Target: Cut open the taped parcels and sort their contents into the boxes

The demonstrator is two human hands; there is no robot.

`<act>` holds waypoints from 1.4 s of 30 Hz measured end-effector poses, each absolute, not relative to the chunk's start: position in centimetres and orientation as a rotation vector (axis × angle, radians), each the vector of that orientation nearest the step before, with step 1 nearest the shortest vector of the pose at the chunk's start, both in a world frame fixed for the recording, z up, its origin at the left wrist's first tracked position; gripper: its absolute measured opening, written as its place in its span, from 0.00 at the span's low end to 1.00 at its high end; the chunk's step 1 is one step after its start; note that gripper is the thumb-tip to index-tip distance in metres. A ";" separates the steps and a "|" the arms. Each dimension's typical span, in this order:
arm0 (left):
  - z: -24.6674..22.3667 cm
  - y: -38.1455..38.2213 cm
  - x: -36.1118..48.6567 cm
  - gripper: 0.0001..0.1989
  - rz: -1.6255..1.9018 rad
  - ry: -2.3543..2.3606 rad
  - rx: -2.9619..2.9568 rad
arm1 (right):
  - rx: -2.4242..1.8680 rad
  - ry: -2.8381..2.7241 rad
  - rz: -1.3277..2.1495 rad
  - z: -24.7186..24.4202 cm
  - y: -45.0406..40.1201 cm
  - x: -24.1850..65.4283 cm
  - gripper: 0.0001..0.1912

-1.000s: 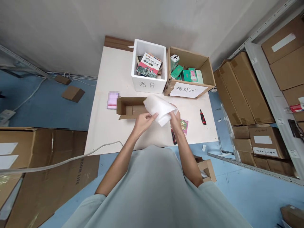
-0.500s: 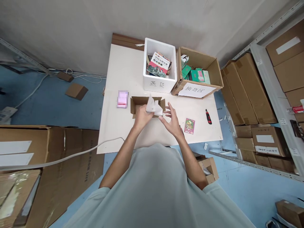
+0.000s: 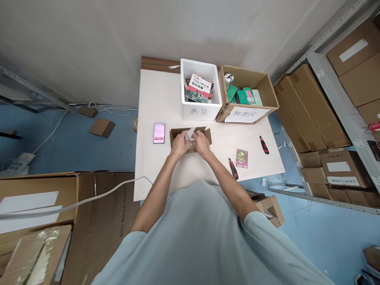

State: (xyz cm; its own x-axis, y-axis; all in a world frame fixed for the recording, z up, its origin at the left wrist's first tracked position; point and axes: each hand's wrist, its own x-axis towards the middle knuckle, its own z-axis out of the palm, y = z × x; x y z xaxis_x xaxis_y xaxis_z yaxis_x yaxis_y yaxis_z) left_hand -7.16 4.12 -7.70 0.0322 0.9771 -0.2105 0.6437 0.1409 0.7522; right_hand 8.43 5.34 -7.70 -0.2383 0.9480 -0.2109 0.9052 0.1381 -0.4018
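A small cardboard box (image 3: 175, 132) stands with its flaps up on the white table (image 3: 157, 170). Over its opening, my left hand (image 3: 180, 145) and my right hand (image 3: 202, 144) are close together, fingers closed on a crumpled piece of white paper or thin wrapping (image 3: 190, 134). Part of it sticks up between my hands; the rest is hidden by my fingers and the box. Left of the box lies a phone (image 3: 159, 133) with a blurred pink screen. A pink patterned card or booklet (image 3: 242, 158) is on the right.
Two utility knives, one (image 3: 233, 169) near the front edge and another (image 3: 264, 145) farther right, lie on the table. Behind are a white foam box (image 3: 202, 113) of books and a labelled carton (image 3: 249, 114) with green packages. A white cable (image 3: 118, 186) crosses the left side.
My right hand has come in from beside the box and closed on the white wrapping. Both hands are now lower, at the box opening. The camera view has shifted slightly.
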 end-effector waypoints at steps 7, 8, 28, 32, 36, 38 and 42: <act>-8.6 4.5 -6.8 0.30 0.480 1.788 1.676 | -2.040 -2.337 0.971 -9.2 7.3 7.5 0.33; -8.5 4.3 -6.7 0.29 0.515 1.784 1.689 | -2.018 -2.316 0.969 -9.3 7.1 8.0 0.37; -14.2 -1.9 17.7 0.14 0.198 1.309 1.599 | -2.762 -1.001 0.994 -17.7 -7.5 41.1 0.31; -16.1 -2.9 20.8 0.12 0.110 1.311 1.558 | -2.838 -0.901 1.052 -20.0 -7.7 42.4 0.32; -16.9 -3.5 21.6 0.11 0.089 1.343 1.531 | -2.825 -0.891 1.126 -21.0 -6.6 43.6 0.31; -17.0 -3.4 21.6 0.11 0.109 1.373 1.525 | -2.780 -0.938 1.153 -20.7 -6.1 44.0 0.27; -16.5 -2.3 21.2 0.17 0.233 1.455 1.522 | -2.623 -1.125 1.084 -18.6 -4.9 43.4 0.16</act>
